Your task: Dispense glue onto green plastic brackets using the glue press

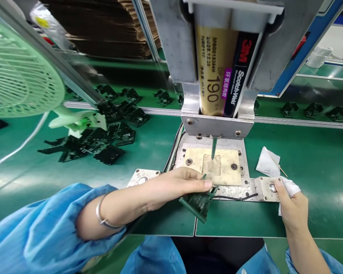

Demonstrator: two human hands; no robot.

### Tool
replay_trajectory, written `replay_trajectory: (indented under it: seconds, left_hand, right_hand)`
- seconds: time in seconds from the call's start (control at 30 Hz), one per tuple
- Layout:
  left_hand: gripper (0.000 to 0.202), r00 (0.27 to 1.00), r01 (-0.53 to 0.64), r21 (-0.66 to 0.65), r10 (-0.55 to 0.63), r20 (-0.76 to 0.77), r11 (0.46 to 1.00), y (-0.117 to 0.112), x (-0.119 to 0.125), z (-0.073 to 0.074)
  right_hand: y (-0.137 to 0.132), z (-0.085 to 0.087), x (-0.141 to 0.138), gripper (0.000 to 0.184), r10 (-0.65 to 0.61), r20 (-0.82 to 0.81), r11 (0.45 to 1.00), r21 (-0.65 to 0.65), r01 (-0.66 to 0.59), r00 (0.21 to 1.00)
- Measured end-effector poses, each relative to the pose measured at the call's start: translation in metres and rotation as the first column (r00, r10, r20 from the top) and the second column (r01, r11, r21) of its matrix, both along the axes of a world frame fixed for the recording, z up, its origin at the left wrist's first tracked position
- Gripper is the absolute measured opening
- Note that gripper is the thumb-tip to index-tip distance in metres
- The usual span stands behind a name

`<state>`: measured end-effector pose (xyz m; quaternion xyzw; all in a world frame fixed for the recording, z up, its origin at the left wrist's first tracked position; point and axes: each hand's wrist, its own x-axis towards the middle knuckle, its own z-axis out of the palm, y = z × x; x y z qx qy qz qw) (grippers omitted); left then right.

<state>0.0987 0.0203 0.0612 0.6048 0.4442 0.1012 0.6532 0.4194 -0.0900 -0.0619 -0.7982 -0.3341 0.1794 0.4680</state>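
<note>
My left hand (185, 186) pinches a dark green molded plastic part (200, 205) between thumb and fingers. The part is tilted and hangs just in front of the cream fixture plate (195, 161). Above that plate, a green dispensing nozzle (214, 146) points down from a 3M Scotch-Weld adhesive cartridge (217, 76) in a metal holder. My right hand (295, 209) is closed around a crumpled white wipe (291, 186). Its thumb rests on the metal block beside a round push button (272, 187). The fingers under the wipe are partly hidden.
A pile of similar dark green parts (85, 144) lies to the left, below a light green fan (23, 72). More parts line the rear belt (314, 109). A folded white wipe (267, 161) with a thin wooden stick lies right of the fixture. Another button block (142, 177) sits left.
</note>
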Motion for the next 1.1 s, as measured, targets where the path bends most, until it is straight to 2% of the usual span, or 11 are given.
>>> replay_trajectory:
  seconds: [0.1, 0.23, 0.33, 0.43, 0.5, 0.6, 0.77, 0.9, 1.0, 1.03, 1.1]
  left_hand:
    - [0.045, 0.987, -0.131, 0.183, 0.111, 0.116, 0.974, -0.024, -0.009, -0.005]
    - [0.058, 0.908, -0.342, 0.52, 0.134, 0.396, 0.783, -0.064, -0.014, -0.017]
    - [0.065, 0.873, -0.362, 0.644, 0.003, 0.488, 0.674, -0.084, -0.011, -0.022]
    - [0.068, 0.881, -0.325, 0.72, -0.08, 0.466, 0.613, -0.089, -0.008, -0.02]
    - [0.069, 0.878, -0.305, 0.731, -0.116, 0.464, 0.611, -0.089, -0.008, -0.018]
    - [0.068, 0.854, -0.306, 0.703, -0.141, 0.5, 0.642, -0.092, -0.009, -0.019]
    - [0.068, 0.824, -0.339, 0.59, -0.071, 0.562, 0.733, -0.101, -0.007, -0.022]
    - [0.072, 0.822, -0.322, 0.544, -0.056, 0.566, 0.775, -0.104, -0.008, -0.02]
    - [0.071, 0.824, -0.298, 0.523, -0.061, 0.563, 0.799, -0.105, -0.011, -0.019]
    - [0.07, 0.824, -0.296, 0.513, -0.056, 0.564, 0.806, -0.105, -0.012, -0.019]
    - [0.069, 0.82, -0.298, 0.484, -0.04, 0.572, 0.823, -0.105, -0.014, -0.02]
  right_hand:
    - [0.0, -0.002, 0.001, 0.06, -0.028, 0.02, 0.999, 0.046, 0.027, 0.999]
    - [-0.011, -0.01, -0.007, 0.047, -0.194, 0.332, 0.96, 0.257, 0.109, 0.923]
    - [-0.032, -0.005, -0.028, 0.023, -0.233, 0.681, 0.907, 0.41, -0.099, 0.694]
    - [-0.056, 0.019, -0.065, 0.015, -0.018, 0.839, 0.861, 0.29, -0.419, 0.544]
    - [-0.065, 0.042, -0.091, 0.017, 0.219, 0.859, 0.767, 0.141, -0.626, 0.462]
    - [-0.068, 0.072, -0.12, 0.01, 0.441, 0.794, 0.591, 0.095, -0.801, 0.419]
    - [-0.061, 0.08, -0.139, 0.012, 0.535, 0.681, 0.51, 0.211, -0.834, 0.5]
    - [-0.059, 0.078, -0.141, 0.017, 0.546, 0.651, 0.522, 0.229, -0.822, 0.528]
    - [-0.066, 0.082, -0.13, 0.012, 0.545, 0.69, 0.506, 0.182, -0.843, 0.476]
    - [-0.068, 0.081, -0.121, 0.009, 0.5, 0.717, 0.542, 0.178, -0.822, 0.485]
    - [-0.063, 0.077, -0.096, 0.018, 0.31, 0.751, 0.733, 0.201, -0.65, 0.583]
